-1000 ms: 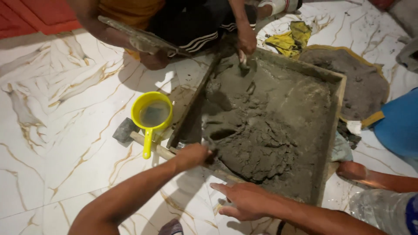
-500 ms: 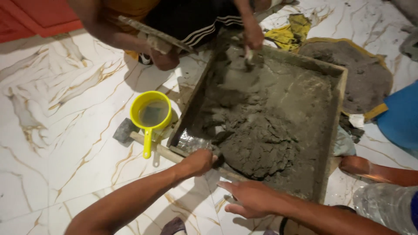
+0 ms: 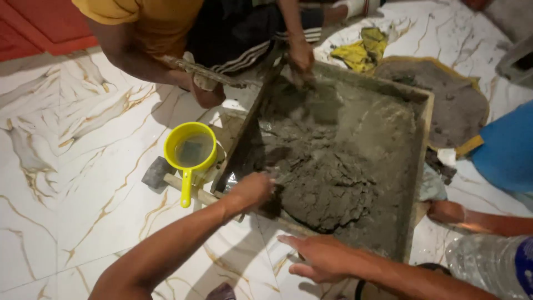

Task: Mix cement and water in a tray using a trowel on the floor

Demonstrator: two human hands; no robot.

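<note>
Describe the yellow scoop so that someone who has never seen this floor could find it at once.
Start at the big wooden tray of wet grey mortar on the white marble floor. Just off its left side stands the yellow scoop, a round cup with a short handle, near the left hand. It is the only bright yellow vessel there, and holds murky water.

Beside the wooden tray of wet mortar, the left hand hides its fingertips and whatever its grip closes on. The hammer handle passes under the yellow scoop. Right of the tray, a plastic bottle is cut off by the frame edge.
</note>
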